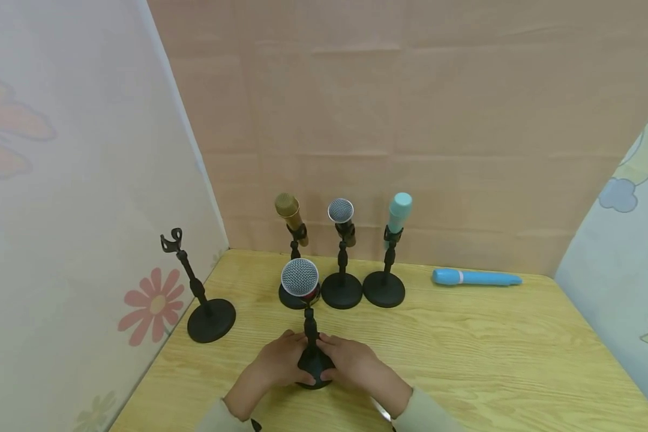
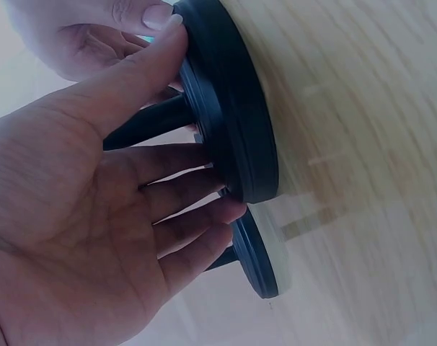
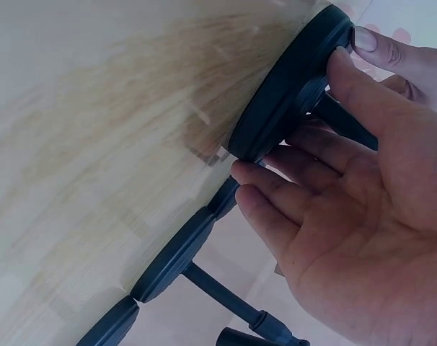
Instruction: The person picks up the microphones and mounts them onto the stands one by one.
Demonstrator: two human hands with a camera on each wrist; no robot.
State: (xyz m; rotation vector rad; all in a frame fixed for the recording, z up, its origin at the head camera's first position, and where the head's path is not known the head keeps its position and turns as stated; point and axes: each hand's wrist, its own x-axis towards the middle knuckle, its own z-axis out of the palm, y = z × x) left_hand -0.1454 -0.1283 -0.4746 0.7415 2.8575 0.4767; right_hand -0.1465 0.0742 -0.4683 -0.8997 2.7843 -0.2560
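A black desktop microphone stand (image 1: 310, 327) bears a microphone with a silver mesh head (image 1: 299, 277), tilted towards me, in the head view. My left hand (image 1: 286, 360) holds the stand's round base from the left, thumb on its near rim. From the right, my right hand (image 1: 351, 363) grips the same base, its thumb close to the other. In the left wrist view, the fingers reach along the side of the base (image 2: 236, 108). The right wrist view shows the base (image 3: 290, 86) at the wooden surface; whether it touches I cannot tell.
Behind stand three stands in a row with a gold microphone (image 1: 287, 206), a silver-headed microphone (image 1: 341, 210) and a turquoise microphone (image 1: 401, 206). An empty stand (image 1: 212, 321) is at the left wall. A long blue object (image 1: 477, 277), thicker at one end, lies back right.
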